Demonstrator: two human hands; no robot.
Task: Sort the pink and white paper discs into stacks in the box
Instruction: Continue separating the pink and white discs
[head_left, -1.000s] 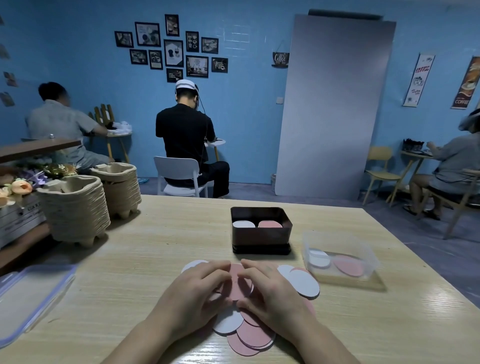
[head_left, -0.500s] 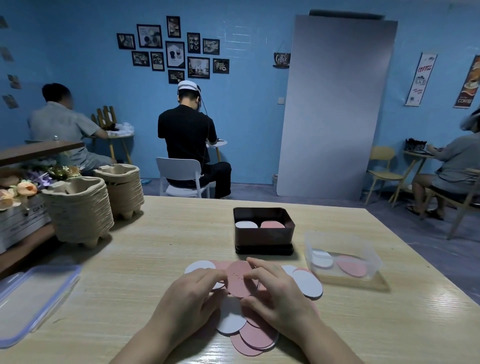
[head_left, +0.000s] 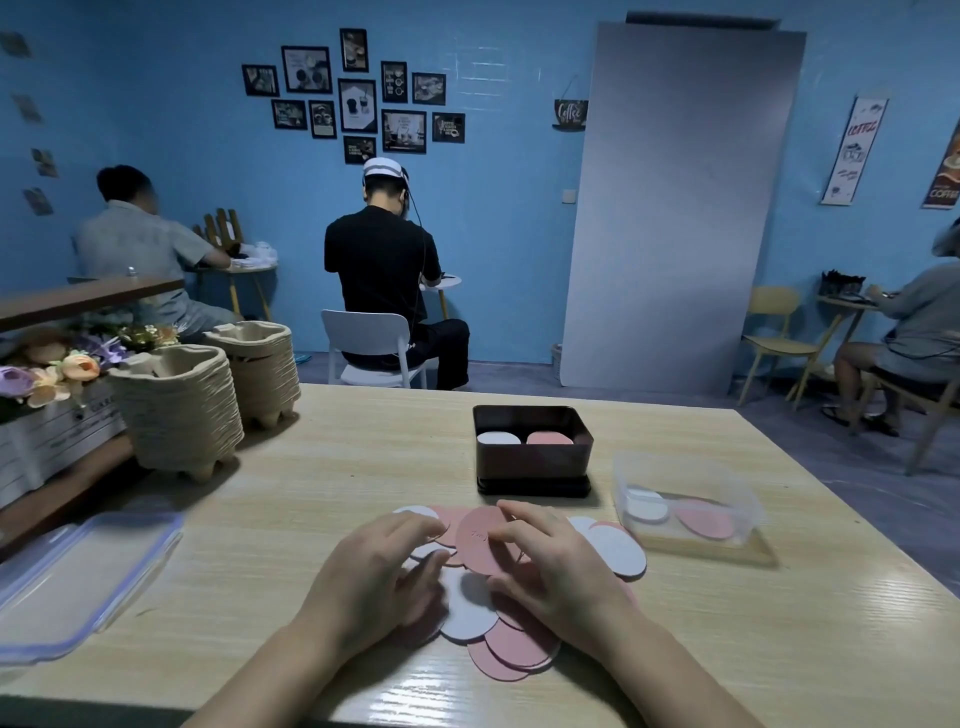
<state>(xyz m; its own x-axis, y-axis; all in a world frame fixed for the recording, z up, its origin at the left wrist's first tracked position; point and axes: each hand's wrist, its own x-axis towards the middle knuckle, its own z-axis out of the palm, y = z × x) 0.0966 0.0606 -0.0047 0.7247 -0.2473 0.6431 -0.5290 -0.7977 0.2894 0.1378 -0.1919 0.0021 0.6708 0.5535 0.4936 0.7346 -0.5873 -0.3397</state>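
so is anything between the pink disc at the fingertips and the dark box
Nothing visible. Only bare table lies between the pink disc that the right hand pinches and the open dark box; the clear tub sits off to the right.

we see a dim room with a cool blue cast over everything. light from above leaves a pale streak of glare on the table (head_left: 779, 649) near the bottom edge, and the paper tray stacks (head_left: 176, 410) throw soft shadows toward us. the wide lens bows the grey panel (head_left: 675, 208) and tilts the posters (head_left: 852, 150) at the right edge. our left hand (head_left: 374, 577), our right hand (head_left: 561, 571) and the pink disc (head_left: 480, 540) between them look slightly soft; far faces are blurred.
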